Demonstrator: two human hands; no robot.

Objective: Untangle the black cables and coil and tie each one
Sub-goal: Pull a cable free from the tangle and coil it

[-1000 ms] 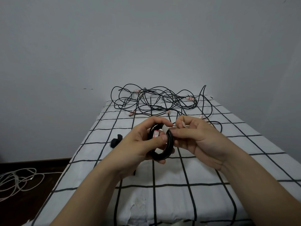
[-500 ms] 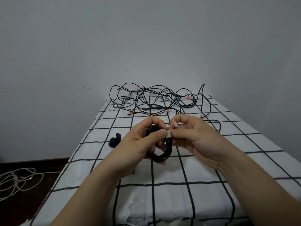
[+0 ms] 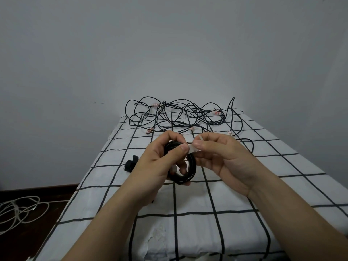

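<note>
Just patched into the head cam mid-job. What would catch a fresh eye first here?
Centre frame, the left hand grips a coiled black cable while the right hand pinches a white tie strip at its top. Behind them, a loose tangle of black cables sprawls across the far end of the checked sheet. White cords lie on the floor, lower left.

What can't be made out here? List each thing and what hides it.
Head view:
Hidden: upper part of the coiled black cable, inside the left hand.
Hidden: how far the white tie wraps the coil, under both thumbs; the right hand pinches it.
Too thin, overlapping: the tangled black cables cannot be counted.
Cut off: the white cord on the floor, by the left edge.
</note>
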